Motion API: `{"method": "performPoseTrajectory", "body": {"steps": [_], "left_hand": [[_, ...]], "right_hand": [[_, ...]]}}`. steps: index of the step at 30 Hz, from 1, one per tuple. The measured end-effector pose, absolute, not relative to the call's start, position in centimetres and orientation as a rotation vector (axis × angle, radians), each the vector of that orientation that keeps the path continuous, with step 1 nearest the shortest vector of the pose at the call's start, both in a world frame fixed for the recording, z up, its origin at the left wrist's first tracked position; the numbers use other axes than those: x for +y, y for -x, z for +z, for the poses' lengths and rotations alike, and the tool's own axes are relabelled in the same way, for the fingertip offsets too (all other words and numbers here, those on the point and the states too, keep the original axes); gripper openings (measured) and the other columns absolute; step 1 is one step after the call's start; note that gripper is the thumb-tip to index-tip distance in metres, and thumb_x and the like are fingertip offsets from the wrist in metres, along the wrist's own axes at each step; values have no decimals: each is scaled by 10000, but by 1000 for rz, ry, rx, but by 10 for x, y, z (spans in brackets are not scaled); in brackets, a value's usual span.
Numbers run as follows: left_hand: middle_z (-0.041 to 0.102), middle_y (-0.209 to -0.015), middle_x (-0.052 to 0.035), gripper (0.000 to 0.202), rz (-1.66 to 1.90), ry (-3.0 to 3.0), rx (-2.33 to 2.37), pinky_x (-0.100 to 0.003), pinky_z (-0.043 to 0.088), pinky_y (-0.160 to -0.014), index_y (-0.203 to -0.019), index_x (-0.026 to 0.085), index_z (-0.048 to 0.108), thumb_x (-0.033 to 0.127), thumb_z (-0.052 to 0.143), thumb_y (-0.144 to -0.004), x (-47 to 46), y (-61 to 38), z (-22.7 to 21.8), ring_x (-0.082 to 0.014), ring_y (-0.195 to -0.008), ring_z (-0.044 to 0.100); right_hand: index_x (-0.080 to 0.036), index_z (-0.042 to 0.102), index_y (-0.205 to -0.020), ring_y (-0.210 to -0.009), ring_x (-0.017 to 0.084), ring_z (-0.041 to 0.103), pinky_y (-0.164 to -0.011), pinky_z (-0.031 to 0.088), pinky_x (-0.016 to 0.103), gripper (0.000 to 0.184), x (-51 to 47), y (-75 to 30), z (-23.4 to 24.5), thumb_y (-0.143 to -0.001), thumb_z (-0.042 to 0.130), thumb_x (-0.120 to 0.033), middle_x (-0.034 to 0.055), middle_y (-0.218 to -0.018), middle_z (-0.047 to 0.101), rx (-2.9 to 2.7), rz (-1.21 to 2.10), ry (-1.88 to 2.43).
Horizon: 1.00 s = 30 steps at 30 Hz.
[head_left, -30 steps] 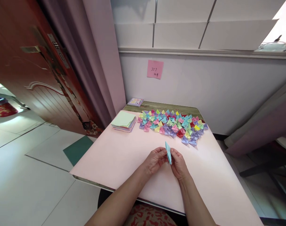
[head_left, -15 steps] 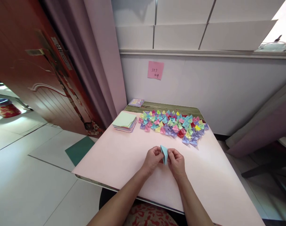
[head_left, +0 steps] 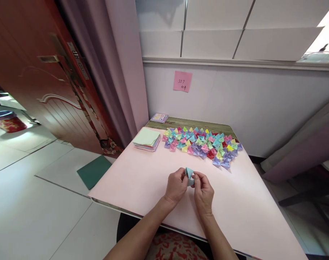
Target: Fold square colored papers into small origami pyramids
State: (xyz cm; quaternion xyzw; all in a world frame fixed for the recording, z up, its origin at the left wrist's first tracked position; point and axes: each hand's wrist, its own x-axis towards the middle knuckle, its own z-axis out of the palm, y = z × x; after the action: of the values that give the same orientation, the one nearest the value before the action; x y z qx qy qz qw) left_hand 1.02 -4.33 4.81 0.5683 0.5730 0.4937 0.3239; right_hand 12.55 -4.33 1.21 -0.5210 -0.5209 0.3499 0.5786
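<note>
A small light-blue folded paper [head_left: 189, 172] is held between both hands over the front middle of the table. My left hand [head_left: 176, 185] pinches its left side, thumb toward me. From the right, my right hand [head_left: 203, 187] grips the other side between thumb and fingers. A gap shows between the paper's upper flap and its lower part. The fingers hide some of the folds. Beyond the hands lies a spread of many-coloured folded paper pieces [head_left: 205, 147]. A stack of square paper sheets [head_left: 147, 138], pale green on top, sits to their left.
The pink-covered table [head_left: 121, 180] stands against a wall with a pink note [head_left: 182, 81]. A small pile of printed cards [head_left: 159, 117] is at its back left corner. A green sheet [head_left: 94, 172] lies on the floor, near the red-brown door [head_left: 58, 101].
The light-blue paper has gone from a closed, narrow shape to one with a flap parted and a gap showing. Both hands stay on it. The view has shifted slightly.
</note>
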Motion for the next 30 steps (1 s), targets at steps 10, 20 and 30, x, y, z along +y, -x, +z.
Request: {"method": "performPoseTrajectory", "body": {"steps": [10, 20, 30], "left_hand": [[610, -653, 4, 93, 1348, -972, 1208, -222, 494, -453, -755, 155, 582, 240, 578, -716, -47, -5, 60, -101, -480, 545], [585, -621, 13, 92, 1355, -1364, 1365, -210, 458, -517, -749, 182, 594, 251, 554, -794, -61, -8, 75, -113, -538, 532], [639, -767, -49, 158, 1294, -2086, 1689, -265, 426, -670, -868, 205, 558, 120, 425, -871, -70, -5, 79, -181, -715, 598]], "right_hand": [[-181, 564, -1142, -710, 165, 647, -673, 559, 318, 449, -55, -119, 31, -775, 708, -397, 79, -948, 667, -1224, 899, 1088], [-191, 670, -942, -727, 155, 619, -671, 542, 291, 167, -59, -120, 51, -872, 596, -323, 54, -879, 643, -1464, 413, 1132], [-212, 666, -1041, -698, 153, 699, -655, 558, 250, 183, -64, -126, 50, -868, 619, -248, 44, -912, 732, -1616, 125, 1122]]}}
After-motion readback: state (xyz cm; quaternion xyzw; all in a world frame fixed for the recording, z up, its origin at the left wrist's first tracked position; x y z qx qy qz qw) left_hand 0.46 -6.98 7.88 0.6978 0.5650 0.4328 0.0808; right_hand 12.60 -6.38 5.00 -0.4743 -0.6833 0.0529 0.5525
